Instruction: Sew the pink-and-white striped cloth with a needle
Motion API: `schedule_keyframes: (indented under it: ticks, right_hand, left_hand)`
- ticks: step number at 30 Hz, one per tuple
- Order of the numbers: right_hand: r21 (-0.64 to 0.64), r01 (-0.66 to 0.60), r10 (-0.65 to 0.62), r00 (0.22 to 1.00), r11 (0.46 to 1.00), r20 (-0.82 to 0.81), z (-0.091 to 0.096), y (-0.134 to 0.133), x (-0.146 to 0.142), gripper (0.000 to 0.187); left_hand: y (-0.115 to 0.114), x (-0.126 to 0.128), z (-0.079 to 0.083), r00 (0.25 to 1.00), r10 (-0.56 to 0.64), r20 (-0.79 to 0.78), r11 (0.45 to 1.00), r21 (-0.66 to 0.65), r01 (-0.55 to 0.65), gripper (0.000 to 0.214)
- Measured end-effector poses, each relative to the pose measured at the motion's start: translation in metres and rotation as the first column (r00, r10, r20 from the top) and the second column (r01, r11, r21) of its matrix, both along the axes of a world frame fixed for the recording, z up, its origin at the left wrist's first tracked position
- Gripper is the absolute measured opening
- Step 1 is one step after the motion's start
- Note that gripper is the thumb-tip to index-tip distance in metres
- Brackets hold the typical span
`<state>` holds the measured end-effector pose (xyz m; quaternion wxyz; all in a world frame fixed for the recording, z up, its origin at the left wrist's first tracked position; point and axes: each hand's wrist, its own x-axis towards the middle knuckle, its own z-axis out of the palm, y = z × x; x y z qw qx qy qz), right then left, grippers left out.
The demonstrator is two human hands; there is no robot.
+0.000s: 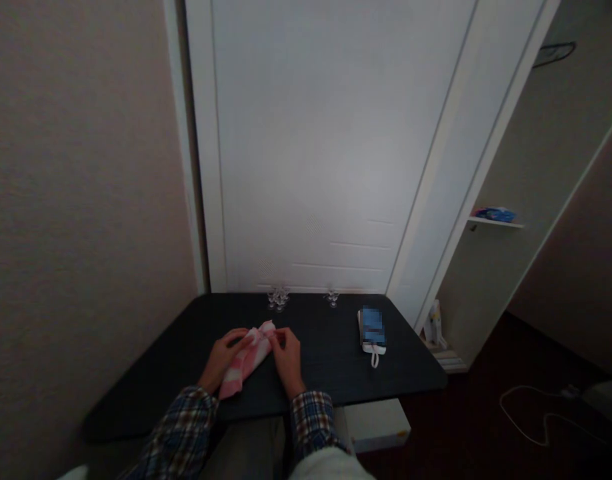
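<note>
A pink and white striped cloth (247, 361) lies on the dark table (186, 373) right in front of me. My left hand (224, 355) rests on the cloth's left side, fingers curled over its upper edge. My right hand (287, 353) pinches the cloth's top right corner with closed fingers. Both wrists come out of plaid sleeves at the near table edge.
Small clear glass pieces (278, 299) stand at the table's far edge against a white door. A white device with a blue screen (372, 330) and a strap lies at the table's right. A white shelf unit (493, 223) and a floor cable (531, 413) are to the right.
</note>
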<state>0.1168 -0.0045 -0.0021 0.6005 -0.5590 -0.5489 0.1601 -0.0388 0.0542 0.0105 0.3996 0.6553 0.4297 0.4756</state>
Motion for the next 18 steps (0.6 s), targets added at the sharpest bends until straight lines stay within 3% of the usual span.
schedule_keyframes:
  ticks: [5,18]
  right_hand:
    - [-0.008,0.005,-0.006,0.997,1.0,-0.078,-0.004,0.003,0.001,0.019]
    - [0.021,-0.071,0.073,0.995,0.997,-0.064,-0.006,0.001,0.004,0.02]
  left_hand:
    - [-0.003,0.003,0.002,1.0,0.004,0.007,1.0,0.02,-0.004,0.039]
    - [-0.001,0.004,-0.01,1.0,-0.009,0.0,0.997,0.075,0.009,0.035]
